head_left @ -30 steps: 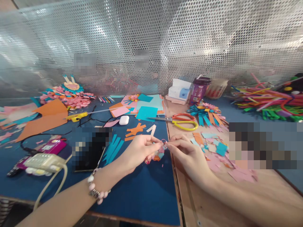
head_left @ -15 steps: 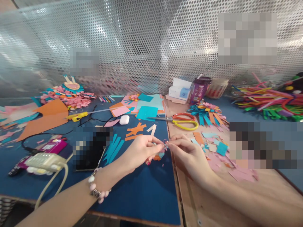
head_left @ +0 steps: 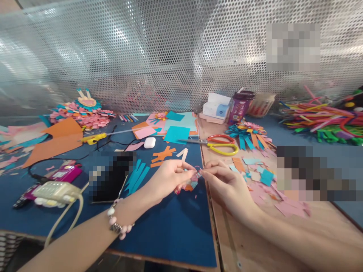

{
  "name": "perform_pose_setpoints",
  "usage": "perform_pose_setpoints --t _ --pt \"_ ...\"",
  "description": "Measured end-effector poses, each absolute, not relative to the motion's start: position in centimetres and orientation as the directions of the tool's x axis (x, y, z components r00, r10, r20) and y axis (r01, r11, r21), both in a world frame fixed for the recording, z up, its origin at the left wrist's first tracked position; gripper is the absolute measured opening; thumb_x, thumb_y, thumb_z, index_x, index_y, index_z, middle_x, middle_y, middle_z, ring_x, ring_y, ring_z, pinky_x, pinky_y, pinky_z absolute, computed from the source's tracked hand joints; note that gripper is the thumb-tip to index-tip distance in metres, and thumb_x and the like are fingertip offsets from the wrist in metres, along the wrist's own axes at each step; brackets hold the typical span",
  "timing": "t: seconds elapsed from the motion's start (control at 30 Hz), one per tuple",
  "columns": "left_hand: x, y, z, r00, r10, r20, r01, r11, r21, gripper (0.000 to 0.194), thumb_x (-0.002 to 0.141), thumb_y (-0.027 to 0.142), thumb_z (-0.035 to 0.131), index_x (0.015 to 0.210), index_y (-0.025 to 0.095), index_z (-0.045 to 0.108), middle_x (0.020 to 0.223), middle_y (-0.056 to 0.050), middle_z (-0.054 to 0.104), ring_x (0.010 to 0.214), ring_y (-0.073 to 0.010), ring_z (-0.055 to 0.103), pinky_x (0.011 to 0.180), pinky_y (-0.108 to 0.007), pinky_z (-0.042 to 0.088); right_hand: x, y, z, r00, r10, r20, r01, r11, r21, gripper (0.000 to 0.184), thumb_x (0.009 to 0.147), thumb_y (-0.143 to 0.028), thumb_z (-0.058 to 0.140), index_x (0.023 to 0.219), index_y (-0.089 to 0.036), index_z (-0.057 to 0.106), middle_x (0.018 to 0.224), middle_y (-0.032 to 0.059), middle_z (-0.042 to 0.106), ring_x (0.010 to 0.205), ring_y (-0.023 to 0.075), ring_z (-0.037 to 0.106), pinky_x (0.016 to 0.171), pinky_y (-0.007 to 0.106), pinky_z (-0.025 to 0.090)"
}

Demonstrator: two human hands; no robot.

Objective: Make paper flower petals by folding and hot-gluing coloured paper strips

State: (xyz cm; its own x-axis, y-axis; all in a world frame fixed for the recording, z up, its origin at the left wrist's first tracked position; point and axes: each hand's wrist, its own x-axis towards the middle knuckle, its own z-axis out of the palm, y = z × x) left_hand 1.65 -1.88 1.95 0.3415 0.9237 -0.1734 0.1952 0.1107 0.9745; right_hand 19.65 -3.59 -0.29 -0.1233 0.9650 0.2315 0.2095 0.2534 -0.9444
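My left hand (head_left: 167, 179) and my right hand (head_left: 225, 183) meet fingertip to fingertip above the blue mat (head_left: 170, 230). Both pinch a small paper piece (head_left: 196, 172) with pink, teal and orange bits, and a thin loop shows at its top. My left wrist wears a bead bracelet (head_left: 117, 223). Teal paper strips (head_left: 136, 175) lie just left of my left hand. Orange strips (head_left: 161, 155) and a white paper strip (head_left: 182, 154) lie behind it. Scissors with red and yellow handles (head_left: 218, 144) rest beyond my right hand.
A phone (head_left: 109, 181), a white earbud case (head_left: 149, 142), a yellow glue gun (head_left: 95, 139) and a power adapter with cable (head_left: 56, 190) sit on the left. Paper scraps (head_left: 263, 185) cover the wooden board (head_left: 255, 241). Tissue box (head_left: 217, 107), purple jar (head_left: 240, 107), coloured straws (head_left: 323, 119) and perforated metal wall (head_left: 170, 56) stand behind.
Both hands stay pinched on the small paper piece and have barely shifted. The view has drifted slightly.
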Motion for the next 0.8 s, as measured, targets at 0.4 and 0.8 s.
perform_pose_setpoints --t 0.4,0.8 --pt "1.69 -2.06 2.15 0.347 0.920 -0.185 0.178 0.129 0.975 0.018 0.081 0.031 0.061 0.085 0.013 0.060 0.040 0.008 0.044 0.034 -0.0039 0.035 0.038 -0.016 0.031 19.65 -3.51 -0.47 -0.118 0.960 0.254 0.238 0.275 -0.931 0.022 0.083 -0.038 0.060 0.072 -0.023 0.070 0.087 0.0019 0.059 0.086 0.0165 0.056 0.079 0.030 0.039" --pt "1.77 -2.12 2.33 0.354 0.912 -0.207 0.160 0.160 0.974 0.018 0.081 0.031 0.061 0.085 0.013 0.060 0.040 0.007 0.043 0.036 -0.0040 0.036 0.039 -0.016 0.032 19.54 -3.50 -0.35 -0.114 0.965 0.238 0.248 0.259 -0.933 0.021 0.083 -0.039 0.060 0.074 -0.025 0.071 0.087 0.0013 0.060 0.087 0.0166 0.056 0.078 0.030 0.039"
